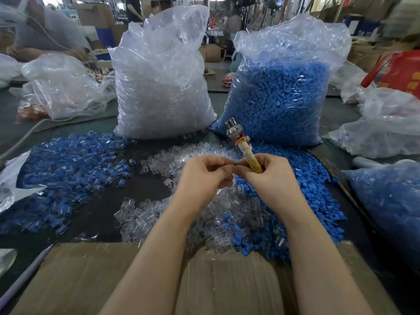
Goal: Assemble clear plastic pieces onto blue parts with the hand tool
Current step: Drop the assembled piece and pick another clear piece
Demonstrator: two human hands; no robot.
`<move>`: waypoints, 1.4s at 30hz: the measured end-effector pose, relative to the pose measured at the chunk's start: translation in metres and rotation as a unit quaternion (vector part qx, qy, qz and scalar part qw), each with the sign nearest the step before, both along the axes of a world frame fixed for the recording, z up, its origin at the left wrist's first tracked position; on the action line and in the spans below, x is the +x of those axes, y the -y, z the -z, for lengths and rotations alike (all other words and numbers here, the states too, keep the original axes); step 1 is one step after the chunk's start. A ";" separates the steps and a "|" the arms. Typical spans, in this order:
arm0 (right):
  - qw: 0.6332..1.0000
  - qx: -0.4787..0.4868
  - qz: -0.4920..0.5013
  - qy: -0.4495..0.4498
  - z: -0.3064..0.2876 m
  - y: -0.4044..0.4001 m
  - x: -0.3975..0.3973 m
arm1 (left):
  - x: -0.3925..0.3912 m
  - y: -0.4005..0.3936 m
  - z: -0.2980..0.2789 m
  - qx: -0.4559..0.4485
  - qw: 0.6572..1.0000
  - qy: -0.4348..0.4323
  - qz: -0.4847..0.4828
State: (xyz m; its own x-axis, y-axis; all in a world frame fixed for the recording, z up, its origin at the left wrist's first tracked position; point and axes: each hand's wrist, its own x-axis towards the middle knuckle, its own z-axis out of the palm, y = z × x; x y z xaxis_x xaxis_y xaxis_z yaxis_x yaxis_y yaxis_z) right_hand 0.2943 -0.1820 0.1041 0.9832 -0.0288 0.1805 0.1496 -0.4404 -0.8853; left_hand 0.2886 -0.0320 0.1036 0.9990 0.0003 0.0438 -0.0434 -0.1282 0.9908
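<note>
Our left hand [202,176] and right hand [268,178] meet fingertip to fingertip above the tabletop [145,183], pinching a small blue part [236,164] almost wholly hidden between them. The right hand also grips the hand tool [241,146], metal head up. Whether a clear piece is fitted, we cannot tell.

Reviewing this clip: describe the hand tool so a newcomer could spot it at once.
Start at the tall bag of blue parts at the back right. Just in front of it, the hand tool rises tilted from the right hand. It alone has a yellowish wrapped handle and shiny metal head.
</note>
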 end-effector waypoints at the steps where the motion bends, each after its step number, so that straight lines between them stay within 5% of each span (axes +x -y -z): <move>1: 1.000 0.004 0.003 0.000 0.000 0.000 0.000 | 0.000 0.000 0.000 -0.013 1.000 -0.004 0.004; 19: 0.993 0.074 0.032 0.082 0.001 -0.003 0.000 | -0.004 0.003 -0.006 -0.167 0.984 -0.055 -0.034; 42: 0.995 0.015 0.023 0.098 0.000 -0.009 -0.002 | -0.006 0.012 -0.012 -0.037 0.991 0.056 -0.117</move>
